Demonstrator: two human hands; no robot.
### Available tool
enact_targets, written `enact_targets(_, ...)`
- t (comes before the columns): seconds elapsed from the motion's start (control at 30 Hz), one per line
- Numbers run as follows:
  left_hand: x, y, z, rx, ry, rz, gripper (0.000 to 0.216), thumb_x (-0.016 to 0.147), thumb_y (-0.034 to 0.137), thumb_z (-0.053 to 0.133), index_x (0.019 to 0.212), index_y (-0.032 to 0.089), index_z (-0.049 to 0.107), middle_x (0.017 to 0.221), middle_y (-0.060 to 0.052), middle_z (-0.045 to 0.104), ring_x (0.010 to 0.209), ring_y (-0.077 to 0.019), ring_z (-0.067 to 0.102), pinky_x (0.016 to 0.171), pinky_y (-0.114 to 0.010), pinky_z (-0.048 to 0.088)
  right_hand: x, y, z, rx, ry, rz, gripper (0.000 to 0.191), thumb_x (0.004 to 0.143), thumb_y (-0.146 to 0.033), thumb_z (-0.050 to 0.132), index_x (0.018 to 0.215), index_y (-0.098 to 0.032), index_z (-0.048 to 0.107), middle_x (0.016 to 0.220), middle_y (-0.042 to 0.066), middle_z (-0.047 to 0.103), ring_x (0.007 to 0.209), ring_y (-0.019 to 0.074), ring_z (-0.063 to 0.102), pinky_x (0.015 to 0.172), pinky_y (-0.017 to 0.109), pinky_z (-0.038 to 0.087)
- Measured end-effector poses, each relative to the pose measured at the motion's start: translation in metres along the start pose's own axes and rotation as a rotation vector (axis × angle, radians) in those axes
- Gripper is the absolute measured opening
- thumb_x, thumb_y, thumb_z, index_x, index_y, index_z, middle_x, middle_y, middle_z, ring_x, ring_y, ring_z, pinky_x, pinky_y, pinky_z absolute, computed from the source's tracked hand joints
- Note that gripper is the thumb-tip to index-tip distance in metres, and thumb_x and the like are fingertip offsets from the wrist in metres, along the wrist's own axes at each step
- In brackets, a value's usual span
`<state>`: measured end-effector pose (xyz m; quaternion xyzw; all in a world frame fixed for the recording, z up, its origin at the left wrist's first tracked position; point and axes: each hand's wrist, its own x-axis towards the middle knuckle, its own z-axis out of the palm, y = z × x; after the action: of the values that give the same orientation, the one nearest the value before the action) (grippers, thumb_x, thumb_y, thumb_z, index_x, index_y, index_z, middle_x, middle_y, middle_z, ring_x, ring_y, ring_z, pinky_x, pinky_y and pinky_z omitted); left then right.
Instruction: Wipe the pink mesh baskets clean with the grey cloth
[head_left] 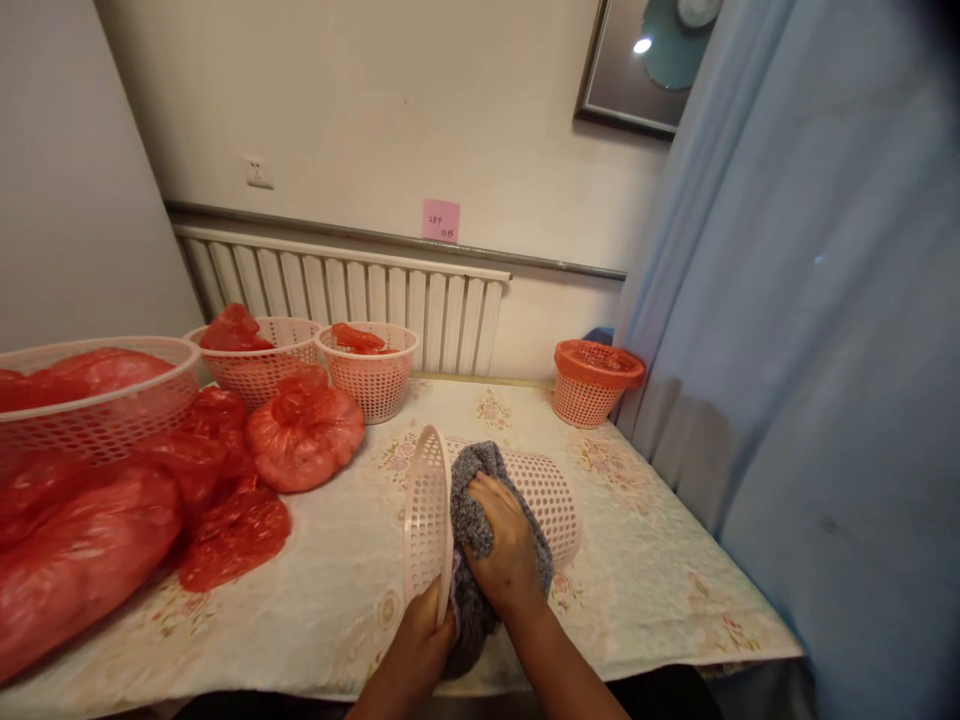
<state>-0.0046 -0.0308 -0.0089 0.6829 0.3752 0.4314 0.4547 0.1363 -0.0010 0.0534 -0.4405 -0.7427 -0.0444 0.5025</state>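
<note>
On the table [637, 600], a tapered pink plastic basket [551, 500] lies sideways, its perforated wall partly under a fuzzy grey cloth [463, 515]. The left hand [424, 630] pinches the rim with its fingers; the right hand [506, 550] presses the cloth, fingers close together. Three latticed baskets [375, 388] at left contain thin, crumpled red bags [82, 372].

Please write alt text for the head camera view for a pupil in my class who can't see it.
A person's right hand holds a gray cloth against a pink basket lying on its side on a flowered tablecloth, while the left hand grips the basket's rim. Red plastic bags and more baskets sit mostly to the left.
</note>
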Motion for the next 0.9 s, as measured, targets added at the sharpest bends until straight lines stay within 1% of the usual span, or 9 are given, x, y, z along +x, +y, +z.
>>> enact_targets(0.17, 0.016, 0.028, 0.005, -0.089, 0.119, -0.019, 0.046, 0.076, 0.011, 0.046, 0.121, 0.016, 0.056, 0.120, -0.005, 0.065, 0.115, -0.0240, 0.055, 0.102, -0.036, 0.039, -0.012, -0.002, -0.004, -0.024, -0.012, -0.036, 0.050, 0.067, -0.012, 0.054, 0.117, -0.018, 0.055, 0.122, 0.009, 0.060, 0.122, 0.0240, 0.047, 0.105, 0.044, 0.036)
enact_targets(0.23, 0.020, 0.031, 0.006, -0.083, 0.144, -0.032, 0.041, 0.081, 0.015, 0.045, 0.120, 0.016, 0.056, 0.120, -0.006, 0.065, 0.113, -0.0233, 0.056, 0.101, -0.034, 0.041, -0.014, 0.006, -0.007, -0.036, -0.026, -0.034, 0.051, 0.067, -0.010, 0.054, 0.117, -0.018, 0.055, 0.123, 0.009, 0.059, 0.123, 0.0233, 0.047, 0.105, 0.044, 0.037)
enact_targets(0.33, 0.021, 0.030, 0.005, -0.058, 0.142, -0.073, 0.035, 0.087, 0.028, 0.047, 0.118, 0.015, 0.057, 0.118, -0.008, 0.066, 0.113, -0.0245, 0.057, 0.099, -0.035, 0.042, -0.015, 0.033, -0.010, -0.080, -0.004, 0.026, 0.050, 0.069, -0.013, 0.054, 0.119, -0.017, 0.055, 0.125, 0.010, 0.058, 0.121, 0.0230, 0.048, 0.104, 0.043, 0.038)
enact_targets(0.47, 0.019, 0.025, 0.003, -0.050, 0.111, -0.093, 0.038, 0.087, 0.032, 0.047, 0.119, 0.015, 0.057, 0.116, -0.009, 0.067, 0.112, -0.0254, 0.058, 0.099, -0.037, 0.043, -0.018, 0.088, -0.023, -0.162, 0.079, 0.223, 0.046, 0.071, -0.017, 0.053, 0.118, -0.018, 0.057, 0.123, 0.010, 0.059, 0.115, 0.0232, 0.054, 0.100, 0.041, 0.042)
enact_targets(0.53, 0.018, 0.023, 0.003, -0.034, 0.108, -0.093, 0.038, 0.087, 0.032, 0.047, 0.119, 0.015, 0.058, 0.116, -0.009, 0.067, 0.110, -0.0259, 0.059, 0.098, -0.038, 0.044, -0.024, 0.112, -0.034, -0.195, 0.126, 0.375, 0.043, 0.074, -0.020, 0.052, 0.116, -0.019, 0.059, 0.117, 0.008, 0.063, 0.109, 0.0229, 0.058, 0.095, 0.039, 0.045)
enact_targets(0.63, 0.018, 0.020, 0.004, -0.014, 0.117, -0.090, 0.038, 0.087, 0.032, 0.048, 0.118, 0.014, 0.059, 0.116, -0.010, 0.067, 0.110, -0.0267, 0.059, 0.099, -0.040, 0.043, -0.038, 0.131, -0.047, -0.234, 0.177, 0.573, 0.038, 0.076, -0.024, 0.051, 0.112, -0.017, 0.061, 0.105, 0.009, 0.068, 0.098, 0.0239, 0.063, 0.087, 0.037, 0.049)
enact_targets(0.7, 0.018, 0.019, 0.004, -0.014, 0.117, -0.093, 0.039, 0.086, 0.033, 0.049, 0.118, 0.014, 0.059, 0.116, -0.010, 0.067, 0.110, -0.0269, 0.059, 0.099, -0.040, 0.043, -0.050, 0.132, -0.048, -0.256, 0.205, 0.612, 0.037, 0.077, -0.025, 0.050, 0.111, -0.016, 0.061, 0.105, 0.011, 0.067, 0.097, 0.0254, 0.063, 0.085, 0.038, 0.050)
enact_targets(0.77, 0.017, 0.020, 0.003, -0.021, 0.116, -0.089, 0.039, 0.086, 0.033, 0.049, 0.118, 0.014, 0.059, 0.116, -0.010, 0.067, 0.111, -0.0270, 0.059, 0.099, -0.040, 0.043, -0.062, 0.125, -0.042, -0.275, 0.258, 0.568, 0.040, 0.077, -0.026, 0.051, 0.115, -0.015, 0.059, 0.113, 0.013, 0.064, 0.105, 0.0270, 0.060, 0.089, 0.042, 0.048)
enact_targets(0.9, 0.017, 0.021, 0.000, -0.028, 0.096, -0.081, 0.039, 0.085, 0.032, 0.049, 0.118, 0.015, 0.060, 0.116, -0.009, 0.067, 0.111, -0.0270, 0.059, 0.099, -0.040, 0.043, -0.073, 0.086, -0.020, -0.242, 0.274, 0.329, 0.047, 0.075, -0.020, 0.054, 0.121, -0.016, 0.053, 0.129, 0.013, 0.053, 0.121, 0.0272, 0.048, 0.099, 0.049, 0.041)
